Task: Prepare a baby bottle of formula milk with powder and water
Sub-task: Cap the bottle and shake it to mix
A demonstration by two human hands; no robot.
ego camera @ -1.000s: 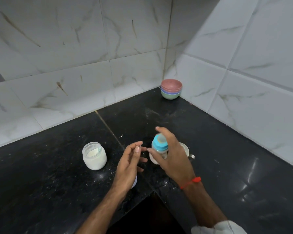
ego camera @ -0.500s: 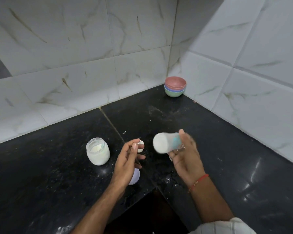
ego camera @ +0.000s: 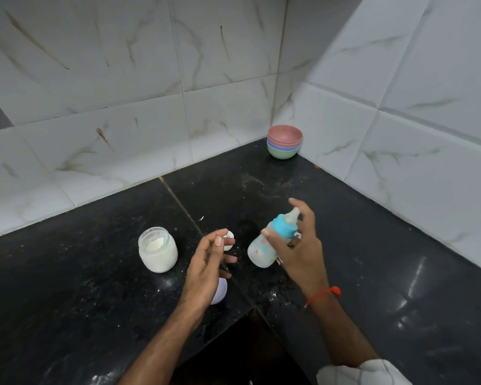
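A black speckled stone counter [ego camera: 95, 287] fills a corner between white marble-veined wall tiles [ego camera: 122, 79]. Far back in that corner sits a stack of small plastic bowls [ego camera: 284, 145], pink on top, then blue, then green. Nearer, on the left, stands an open clear glass jar of white powder [ego camera: 158, 249], lidless and upright, with specks of white powder scattered on the counter around it. A small round white object [ego camera: 229, 243] lies between the jar and the bottle, partly hidden behind the left fingertips (what it is cannot be told). A pale lilac rounded object [ego camera: 220, 291] peeks from beneath the left palm, mostly covered.

The left hand [ego camera: 206, 270] hovers above the counter, loosely open, fingers gently curled, holding nothing visible. The right hand [ego camera: 297, 251], a red thread around its wrist, grips the translucent baby bottle with a turquoise collar and clear teat [ego camera: 272, 240]: thumb across the near side, fingers wrapped behind. The bottle is in the air, tilted, teat pointing up and away to the right, its body cloudy white. A white sleeve [ego camera: 361, 372] shows at the bottom edge.
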